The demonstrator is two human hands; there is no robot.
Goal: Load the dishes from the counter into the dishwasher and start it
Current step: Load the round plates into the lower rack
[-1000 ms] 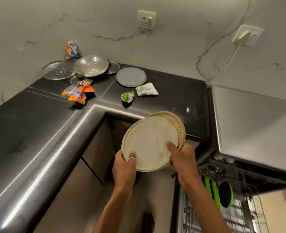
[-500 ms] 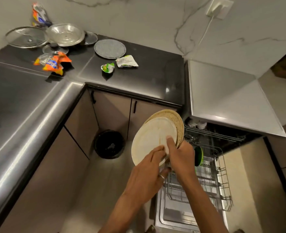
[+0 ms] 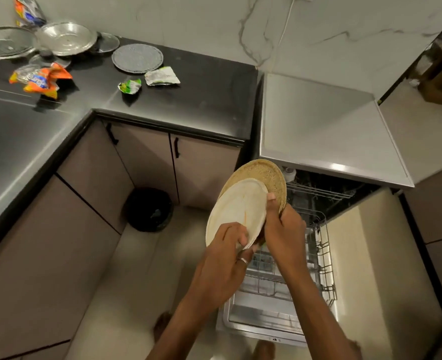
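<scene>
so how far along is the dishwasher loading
Done: the dishwasher door is down, lower rack out. In hand: the left hand grips a white plate, the right hand a brown plate behind it, above the rack. Remaining: steel bowl, glass lid and grey plate on the counter, then starting.

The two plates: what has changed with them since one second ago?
The cream plate and the brown plate were carried from the counter edge rightward, over the dishwasher rack. The left hand slid from the left rim to the bottom rim. The right hand kept its grip; the steel bowl on the counter stayed.
</scene>
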